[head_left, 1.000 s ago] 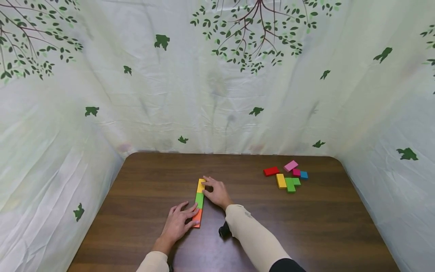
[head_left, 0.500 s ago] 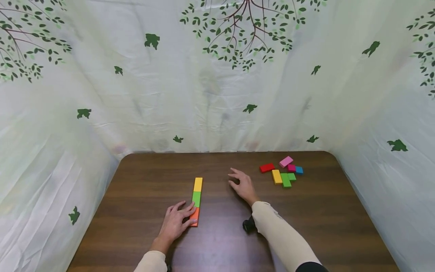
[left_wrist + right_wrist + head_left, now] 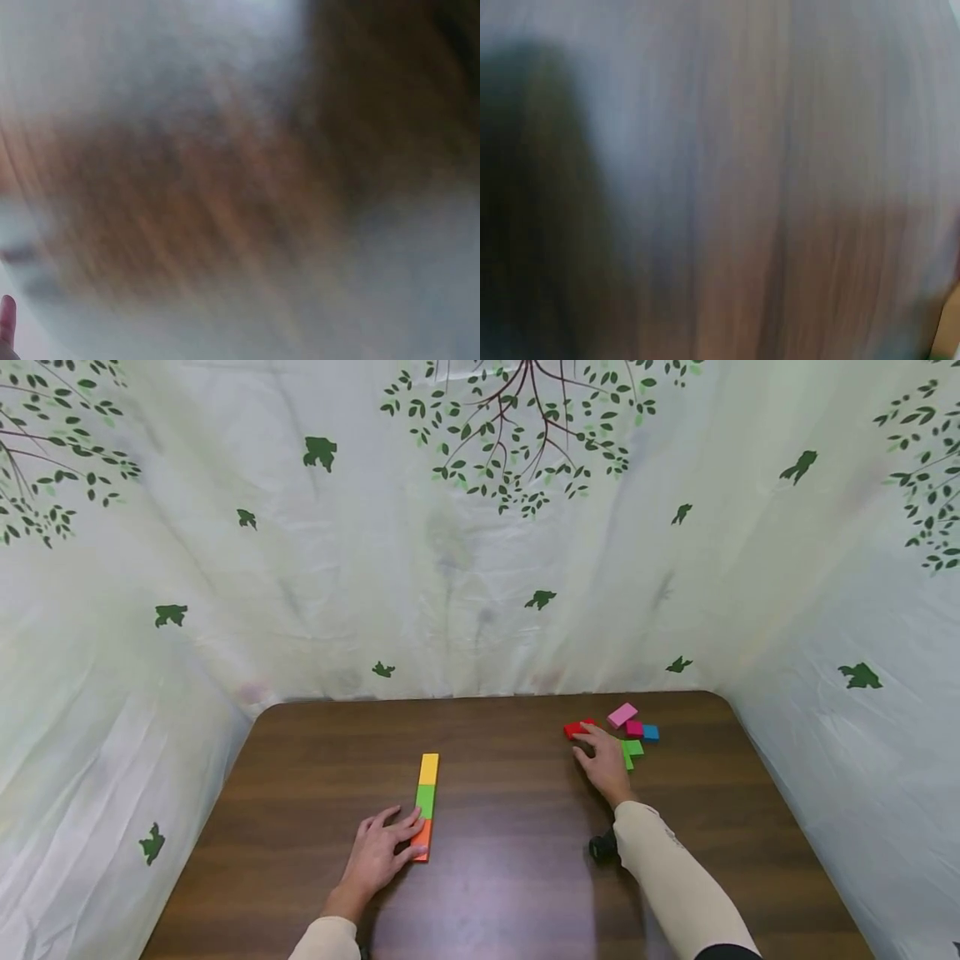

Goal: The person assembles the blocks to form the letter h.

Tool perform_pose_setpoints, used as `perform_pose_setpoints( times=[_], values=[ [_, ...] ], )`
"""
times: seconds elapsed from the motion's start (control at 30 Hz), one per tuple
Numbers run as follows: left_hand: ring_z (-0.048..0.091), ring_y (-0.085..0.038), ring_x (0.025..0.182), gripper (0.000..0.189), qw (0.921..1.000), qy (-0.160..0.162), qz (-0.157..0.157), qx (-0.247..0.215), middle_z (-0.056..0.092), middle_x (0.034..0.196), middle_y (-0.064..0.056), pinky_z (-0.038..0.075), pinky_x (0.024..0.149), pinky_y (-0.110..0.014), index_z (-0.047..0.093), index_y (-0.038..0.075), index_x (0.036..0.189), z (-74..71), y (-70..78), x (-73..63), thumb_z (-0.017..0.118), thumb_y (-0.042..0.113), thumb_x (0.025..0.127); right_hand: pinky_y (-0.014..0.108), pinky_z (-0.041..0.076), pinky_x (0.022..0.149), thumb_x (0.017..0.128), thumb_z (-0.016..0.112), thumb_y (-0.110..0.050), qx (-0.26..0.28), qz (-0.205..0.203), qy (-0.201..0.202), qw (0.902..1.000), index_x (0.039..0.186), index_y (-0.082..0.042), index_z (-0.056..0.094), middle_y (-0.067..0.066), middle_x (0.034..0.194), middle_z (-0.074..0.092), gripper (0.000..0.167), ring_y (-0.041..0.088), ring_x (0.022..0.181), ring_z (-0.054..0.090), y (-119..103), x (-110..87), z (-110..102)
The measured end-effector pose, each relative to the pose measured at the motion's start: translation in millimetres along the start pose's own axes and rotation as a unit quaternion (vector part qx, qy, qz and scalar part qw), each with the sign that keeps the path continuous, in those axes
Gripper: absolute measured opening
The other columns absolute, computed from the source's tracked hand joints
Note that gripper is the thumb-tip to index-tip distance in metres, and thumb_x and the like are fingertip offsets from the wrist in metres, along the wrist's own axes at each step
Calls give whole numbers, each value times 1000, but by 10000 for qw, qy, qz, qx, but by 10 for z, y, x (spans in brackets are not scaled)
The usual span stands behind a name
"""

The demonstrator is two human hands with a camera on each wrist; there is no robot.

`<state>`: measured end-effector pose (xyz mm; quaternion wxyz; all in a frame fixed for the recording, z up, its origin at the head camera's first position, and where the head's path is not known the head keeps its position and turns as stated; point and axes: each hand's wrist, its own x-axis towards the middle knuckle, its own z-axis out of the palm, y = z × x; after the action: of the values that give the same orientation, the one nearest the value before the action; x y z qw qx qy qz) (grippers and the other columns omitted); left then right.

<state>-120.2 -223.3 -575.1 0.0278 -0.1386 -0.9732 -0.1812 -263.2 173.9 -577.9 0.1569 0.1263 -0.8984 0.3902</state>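
A yellow block, a green block and an orange block lie end to end in a straight column on the table. My left hand rests at the column's near end, thumb and fingertips touching the orange block, fingers spread. Over at the right, my right hand is above the loose blocks, its fingertips overlapping a red block. The hand hides the second yellow block in the head view; a yellow-orange block shows at the right wrist view's edge. A fingertip appears in the blurred left wrist view.
Beside the right hand lie a pink block, a magenta block, a blue block and green blocks. The brown wooden table meets a white curtain printed with leaves at its back and sides.
My right hand has left the yellow end of the column and moved right to the loose blocks. My left hand stays at the orange block. The head view has shifted slightly.
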Motion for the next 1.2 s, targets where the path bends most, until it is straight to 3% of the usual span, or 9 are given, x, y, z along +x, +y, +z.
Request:
perform_pose_setpoints(
  times=[0.13, 0.37, 0.4, 0.53, 0.67, 0.87, 1.03, 1.2],
  values=[
    [47, -35, 125, 51, 10000, 35, 33, 5, 60, 132, 2, 32, 97, -55, 67, 15, 122, 18, 8, -17, 75, 39, 78, 54, 38, 101, 81, 75, -3, -332, -23, -51, 9994, 109, 6, 70, 23, 126, 61, 29, 42, 120, 53, 141, -34, -168],
    [47, -35, 126, 49, 10000, 58, 43, 10, 61, 132, 2, 32, 97, -55, 68, 15, 122, 11, -6, -14, 75, 38, 79, 56, 36, 102, 85, 72, -7, -430, 117, -692, 9966, 112, 7, 68, 22, 133, 56, 31, 42, 126, 48, 265, -90, -364],
    [47, -35, 126, 49, 10000, 53, 41, 15, 61, 131, 2, 32, 97, -55, 68, 15, 122, 11, -12, -13, 75, 38, 79, 50, 37, 104, 87, 71, -10, -445, 5, -675, 9967, 111, 6, 69, 21, 132, 57, 29, 39, 126, 49, 285, -101, -368],
    [47, -35, 126, 49, 10000, 60, 54, 16, 61, 131, 2, 32, 97, -55, 68, 16, 122, 21, -26, 2, 75, 39, 79, 51, 35, 105, 87, 71, -14, -622, -144, -817, 9946, 110, 4, 70, 20, 129, 59, 29, 38, 125, 50, 307, -92, -389],
    [47, -35, 126, 50, 9999, 89, 46, 9, 60, 132, 2, 33, 97, -55, 68, 16, 122, 25, -19, 7, 75, 39, 78, 57, 34, 103, 87, 71, -14, -857, 106, -1095, 9902, 112, 3, 70, 21, 131, 58, 30, 41, 125, 49, 299, -58, -398],
    [50, -35, 123, 50, 9995, 253, 185, 79, 62, 130, 1, 34, 94, -54, 69, 15, 121, 46, -12, -19, 76, 38, 77, 56, 38, 100, 86, 72, -16, -1019, 273, -1048, 9889, 110, 3, 71, 21, 130, 58, 31, 42, 118, 53, 305, -99, -359],
    [51, -35, 122, 49, 9993, 283, 224, 69, 62, 129, 2, 35, 93, -53, 69, 15, 120, 68, -11, -37, 76, 38, 78, 55, 40, 98, 87, 72, -19, -1118, 230, -1091, 9875, 109, 4, 71, 22, 128, 57, 32, 42, 115, 53, 268, -114, -324],
    [50, -35, 123, 49, 9996, 230, 168, 57, 62, 130, 2, 34, 94, -53, 69, 15, 121, 67, -15, -20, 76, 38, 78, 57, 33, 103, 87, 72, -22, -1156, 84, -1259, 9852, 111, 4, 70, 22, 128, 55, 35, 42, 120, 49, 220, -114, -278]
  ],
)
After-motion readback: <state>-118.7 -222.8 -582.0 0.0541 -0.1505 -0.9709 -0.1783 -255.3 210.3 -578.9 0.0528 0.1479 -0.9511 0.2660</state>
